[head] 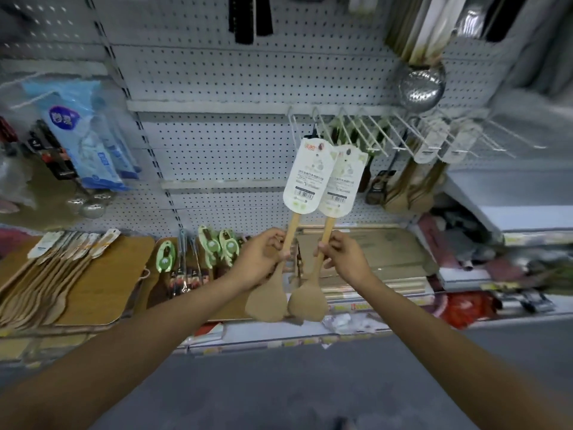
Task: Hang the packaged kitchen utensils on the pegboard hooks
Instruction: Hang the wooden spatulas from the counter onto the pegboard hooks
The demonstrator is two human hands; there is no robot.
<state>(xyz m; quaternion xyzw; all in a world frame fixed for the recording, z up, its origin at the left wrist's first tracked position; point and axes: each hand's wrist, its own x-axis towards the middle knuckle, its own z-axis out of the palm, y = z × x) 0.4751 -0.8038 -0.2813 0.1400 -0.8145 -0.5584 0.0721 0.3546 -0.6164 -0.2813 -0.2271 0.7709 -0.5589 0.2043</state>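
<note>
Two carded wooden spatulas are held upright before the pegboard (235, 144): the left spatula (290, 234) is gripped by the left hand (260, 259), the right spatula (325, 237) by the right hand (342, 254), below the white hooks (350, 125).

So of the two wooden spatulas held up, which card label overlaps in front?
The left hand's spatula: its label covers the edge of the right hand's spatula label.
</note>
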